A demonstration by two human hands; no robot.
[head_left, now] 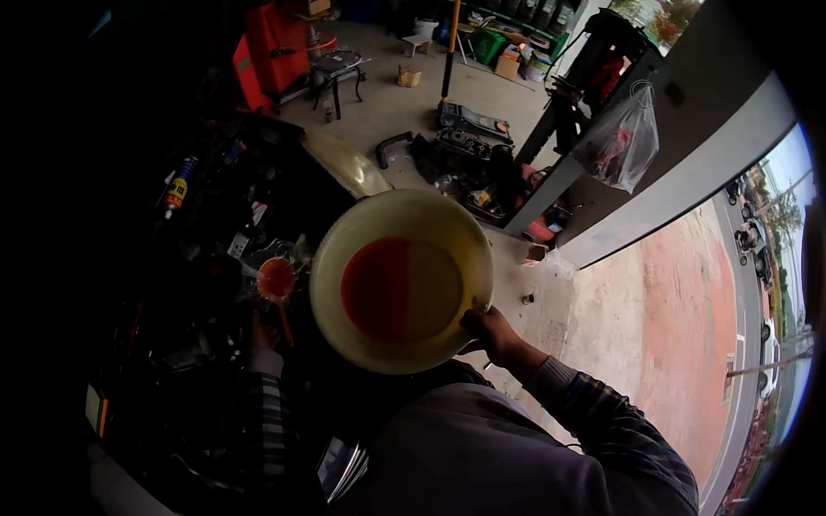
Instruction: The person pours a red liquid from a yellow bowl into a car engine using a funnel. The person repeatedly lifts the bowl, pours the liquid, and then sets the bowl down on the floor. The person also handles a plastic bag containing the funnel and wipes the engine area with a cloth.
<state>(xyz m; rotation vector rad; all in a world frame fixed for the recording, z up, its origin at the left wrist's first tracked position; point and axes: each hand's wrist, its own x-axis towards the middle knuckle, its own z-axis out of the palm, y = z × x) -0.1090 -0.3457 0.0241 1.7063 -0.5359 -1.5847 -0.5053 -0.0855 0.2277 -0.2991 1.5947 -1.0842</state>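
Soft dark-grey cloth of the person's top (490,447) lies nearest, at six o'clock. Above it, the wide, round, cream-yellow basin (327,284), smooth and perhaps plastic, is at the centre. Its wall is sloping and its bottom is flat and round; red colour, which looks like liquid, covers the left part of this bottom. At four o'clock of the basin, the right hand (495,335) pinches its rim, with a knitted, ribbed cuff (555,376) behind the wrist. At eight o'clock, the left hand (262,331) is dark, near a round orange-red piece with a thin stem (275,278); I cannot tell how its fingers stand. At two o'clock hangs a wrinkled, transparent plastic bag (632,142) with something red inside.
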